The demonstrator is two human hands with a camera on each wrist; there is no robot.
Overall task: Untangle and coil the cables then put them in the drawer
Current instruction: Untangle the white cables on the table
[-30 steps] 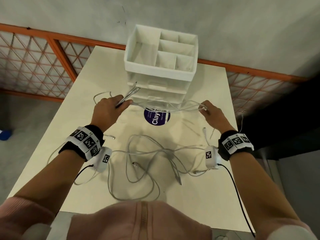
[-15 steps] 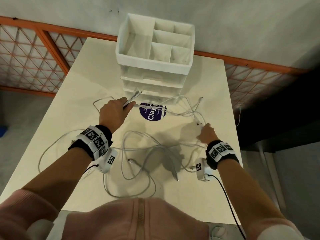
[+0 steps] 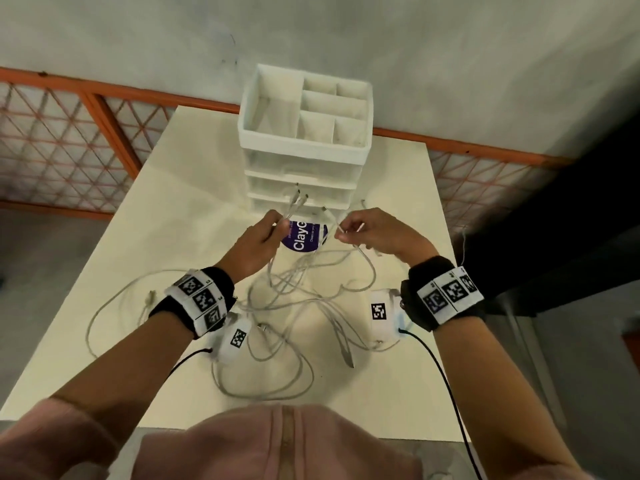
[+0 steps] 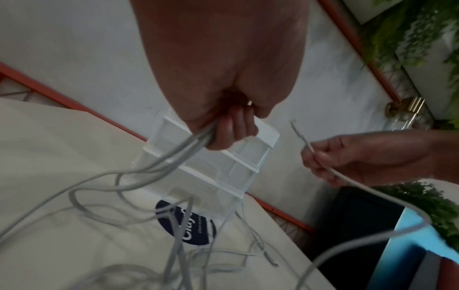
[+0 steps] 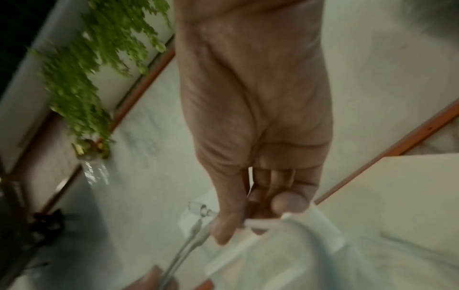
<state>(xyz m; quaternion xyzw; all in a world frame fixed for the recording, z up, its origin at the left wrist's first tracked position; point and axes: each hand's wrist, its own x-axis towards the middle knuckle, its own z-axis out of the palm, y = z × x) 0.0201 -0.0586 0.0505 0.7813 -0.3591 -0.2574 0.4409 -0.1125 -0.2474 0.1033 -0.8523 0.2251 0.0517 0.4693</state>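
Note:
A tangle of white cables (image 3: 294,306) lies on the cream table (image 3: 166,209) in front of a white drawer unit (image 3: 304,157). My left hand (image 3: 259,237) grips a bundle of cable ends, whose plugs (image 3: 299,199) stick up toward the drawers; the left wrist view shows the fingers (image 4: 231,127) curled round several strands (image 4: 188,145). My right hand (image 3: 367,232) pinches one cable end (image 3: 341,227) just right of the left hand. In the right wrist view the thumb and fingers (image 5: 288,202) hold that white cable (image 5: 263,223). All drawers look closed.
A round purple sticker (image 3: 303,235) lies under the raised cables, at the foot of the drawer unit. An orange mesh railing (image 3: 69,140) runs behind the table. Loose cable loops (image 3: 104,306) reach toward the left edge. Black sensor leads (image 3: 446,386) hang from both wrists.
My right hand rose from the table at the right and came in toward the left hand, now pinching a cable end. The left hand keeps its bundle and has lifted slightly.

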